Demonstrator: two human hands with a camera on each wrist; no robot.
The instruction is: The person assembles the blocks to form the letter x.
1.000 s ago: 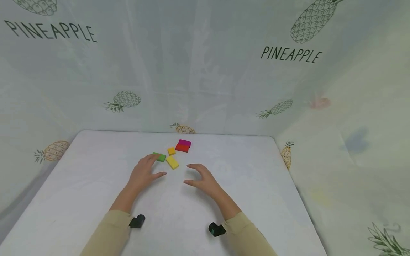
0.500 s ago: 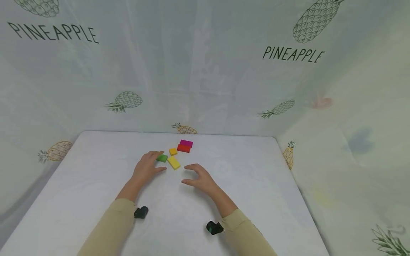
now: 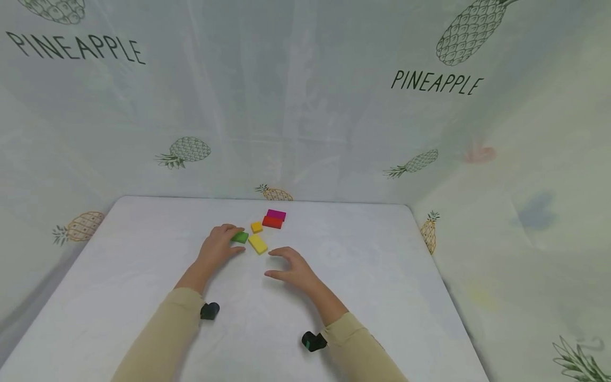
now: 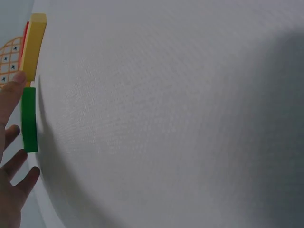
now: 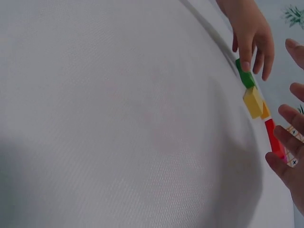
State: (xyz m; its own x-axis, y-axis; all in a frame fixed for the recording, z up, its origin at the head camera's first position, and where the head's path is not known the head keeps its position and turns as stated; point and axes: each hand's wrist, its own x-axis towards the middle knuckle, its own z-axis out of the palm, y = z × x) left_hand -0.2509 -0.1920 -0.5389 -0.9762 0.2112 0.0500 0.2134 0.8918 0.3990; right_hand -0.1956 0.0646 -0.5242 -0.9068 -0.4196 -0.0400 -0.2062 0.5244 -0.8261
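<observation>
Your left hand (image 3: 217, 250) spreads loose fingers over the green block (image 3: 241, 238), hiding its left end on the white tabletop (image 3: 382, 297); whether they touch it, I cannot tell (your left wrist view crops the hand). Your right hand (image 3: 297, 273) holds nothing, its fingers parted near the yellow block (image 3: 258, 244). Beyond, the red block (image 3: 272, 223) partly hides the magenta block (image 3: 277, 214).

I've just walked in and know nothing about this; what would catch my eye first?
Probably the bright pieces toward the far side of the white table: a green block, yellow block, orange-yellow block, red block and magenta block. Next, two bare hands: the left hand at the green block, the right hand nearest the yellow block. Behind the table hangs a pale backdrop printed with pineapples.
</observation>
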